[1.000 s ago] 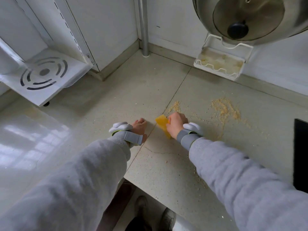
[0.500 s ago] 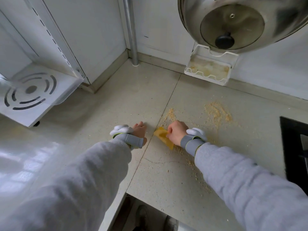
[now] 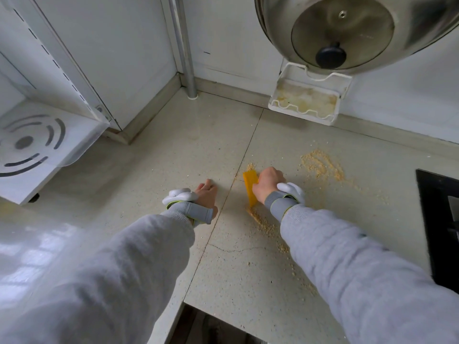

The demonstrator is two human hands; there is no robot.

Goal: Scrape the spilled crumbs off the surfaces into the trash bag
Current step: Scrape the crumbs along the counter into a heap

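Observation:
My right hand point(image 3: 268, 183) grips a yellow plastic scraper point(image 3: 250, 187) with its edge down on the pale speckled counter point(image 3: 198, 150). Tan crumbs lie in three places: a small heap point(image 3: 250, 167) just beyond the scraper's far end, a trail point(image 3: 264, 224) running from the scraper's near end back under my right sleeve, and a larger patch point(image 3: 323, 166) to the right. My left hand point(image 3: 207, 194) rests flat on the counter left of the seam, fingers spread, holding nothing. No trash bag is in view.
A white appliance point(image 3: 37, 150) with grey ring marks stands at the left. A white wall rack point(image 3: 305, 101) holds a pot lid point(image 3: 342, 31) at the back right. A black cooktop point(image 3: 439, 224) borders the right side. The counter's front edge point(image 3: 213, 312) lies close below.
The scraper swung from slanted to nearly in line with the seam and slid forward toward the small heap, leaving a crumb trail behind it. My left hand stayed planted.

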